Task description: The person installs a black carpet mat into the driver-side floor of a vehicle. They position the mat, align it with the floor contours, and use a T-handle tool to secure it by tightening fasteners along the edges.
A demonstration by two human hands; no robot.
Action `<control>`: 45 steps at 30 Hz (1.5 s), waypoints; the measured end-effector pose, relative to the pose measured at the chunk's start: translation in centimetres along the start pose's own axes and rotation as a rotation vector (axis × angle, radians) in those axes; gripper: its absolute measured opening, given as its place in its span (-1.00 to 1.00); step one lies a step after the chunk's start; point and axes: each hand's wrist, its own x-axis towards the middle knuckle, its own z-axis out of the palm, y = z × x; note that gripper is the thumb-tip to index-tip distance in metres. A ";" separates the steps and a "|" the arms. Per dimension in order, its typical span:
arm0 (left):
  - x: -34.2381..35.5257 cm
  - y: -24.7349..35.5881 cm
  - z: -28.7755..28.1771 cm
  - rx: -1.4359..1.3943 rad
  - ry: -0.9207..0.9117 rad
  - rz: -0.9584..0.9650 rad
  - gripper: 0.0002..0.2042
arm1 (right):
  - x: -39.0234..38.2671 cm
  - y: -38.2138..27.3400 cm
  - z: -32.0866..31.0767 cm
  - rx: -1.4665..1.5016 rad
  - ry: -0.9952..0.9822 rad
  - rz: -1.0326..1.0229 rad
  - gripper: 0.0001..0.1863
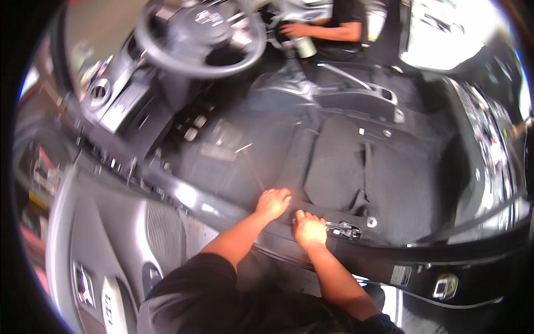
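Observation:
Inside an open car, black floor carpet [345, 161] covers the front and rear floor. My left hand [272, 204] is closed at the inner side of the door sill [194, 197]. A thin rod [253, 167] with a short light crosspiece at its far end runs from this hand over the driver's footwell. To its right, my right hand [310, 228] is closed, with its fingers curled down at the carpet's edge along the sill. Whatever those fingers grip is hidden. Close beside the right hand is a small metal lever mechanism [346, 229].
The steering wheel [200, 36] and pedals [194, 128] are at the far left. The centre console [345, 100] with its handbrake lies beyond the carpet. Across the car, another person's arm [334, 32] reaches in beside a whitish cylinder [305, 47]. The open door [111, 222] stands at near left.

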 end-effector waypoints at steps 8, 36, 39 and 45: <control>0.5 0.8 -0.1 0.000 -0.126 -0.065 -0.73 | 0.4 -0.1 -0.2 -0.073 -0.025 0.021 -0.72; 1.7 -3.2 0.8 -0.791 -0.009 -0.390 -0.69 | 1.2 -2.2 0.4 -0.203 -0.070 0.168 -0.69; 1.8 -4.0 2.8 -0.861 0.054 -0.379 -0.76 | 1.3 -2.5 0.3 -0.199 -0.076 0.159 -0.69; 2.1 -3.9 3.3 -0.927 0.300 -0.329 -0.74 | 1.4 -2.6 0.1 -0.188 -0.060 0.150 -0.68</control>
